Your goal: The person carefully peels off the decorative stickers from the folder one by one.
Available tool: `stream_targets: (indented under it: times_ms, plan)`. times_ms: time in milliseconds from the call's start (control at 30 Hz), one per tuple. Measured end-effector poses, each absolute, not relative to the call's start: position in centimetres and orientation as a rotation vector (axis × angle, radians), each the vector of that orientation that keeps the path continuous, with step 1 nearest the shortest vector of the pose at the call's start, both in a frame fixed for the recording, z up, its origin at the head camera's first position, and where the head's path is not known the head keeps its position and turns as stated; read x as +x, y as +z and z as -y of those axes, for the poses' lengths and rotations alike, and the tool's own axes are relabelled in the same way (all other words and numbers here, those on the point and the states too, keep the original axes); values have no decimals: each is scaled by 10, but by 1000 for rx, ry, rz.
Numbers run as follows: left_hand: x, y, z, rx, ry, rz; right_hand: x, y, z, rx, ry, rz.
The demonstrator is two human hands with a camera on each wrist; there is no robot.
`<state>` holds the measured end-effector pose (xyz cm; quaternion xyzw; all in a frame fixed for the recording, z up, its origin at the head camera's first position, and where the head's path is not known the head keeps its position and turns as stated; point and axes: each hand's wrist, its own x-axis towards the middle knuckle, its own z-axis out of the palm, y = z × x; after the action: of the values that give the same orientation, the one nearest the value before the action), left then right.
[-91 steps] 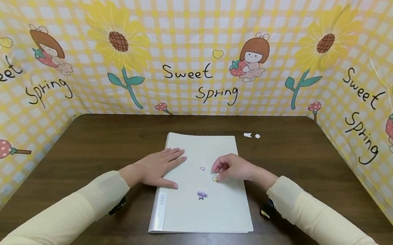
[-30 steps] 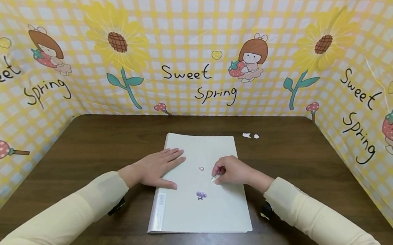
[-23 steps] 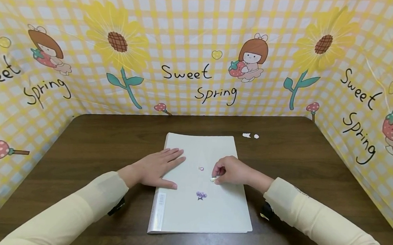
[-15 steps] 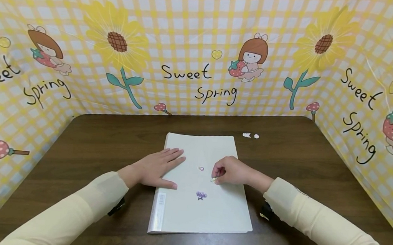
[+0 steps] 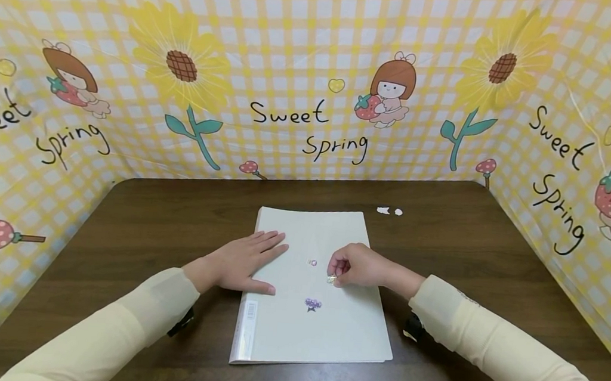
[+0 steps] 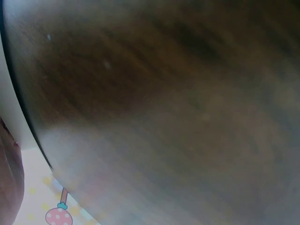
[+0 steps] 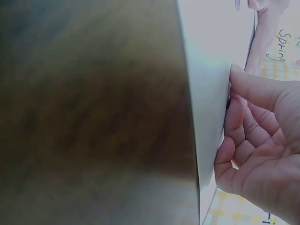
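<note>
A white folder [image 5: 348,331] lies on the table, with a clear spine strip and a barcode label on its left side. My left hand [image 5: 243,263] rests flat across its left edge, fingers spread. Over the right half, my right hand [image 5: 359,265] pinches a small yellow and white sticker [image 5: 331,280] between thumb and curled fingers, right at the cover; the fingers partly hide it. Left of it is a tiny pink and white sticker [image 5: 313,263], and lower down a purple sticker [image 5: 312,304]. In the right wrist view the thumb [image 7: 255,89] and fingertips meet close against the cover.
Two small white paper scraps [image 5: 383,210] lie beyond the folder's top right corner. The brown wooden table [image 5: 175,204] is walled at the back and sides by a yellow checked cloth [image 5: 295,52]. Both wrists carry a dark camera, partly under the sleeves.
The yellow and white sticker has shifted slightly left and changed its angle under my right fingertips, which have moved slightly with it. My left hand stays in place.
</note>
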<state>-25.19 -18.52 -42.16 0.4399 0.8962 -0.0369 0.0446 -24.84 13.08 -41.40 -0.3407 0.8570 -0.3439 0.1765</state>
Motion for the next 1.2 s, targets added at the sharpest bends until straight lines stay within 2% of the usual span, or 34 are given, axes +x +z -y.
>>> stream_targets:
  times_ms: [800, 1200]
  plan:
    - [-251, -420, 184, 1294, -115, -2727, -254, -409, -135, -802, -1163, -2287]
    - [-252, -422, 184, 1304, -106, -2732, -259, -410, -141, -831, -1271, -2234]
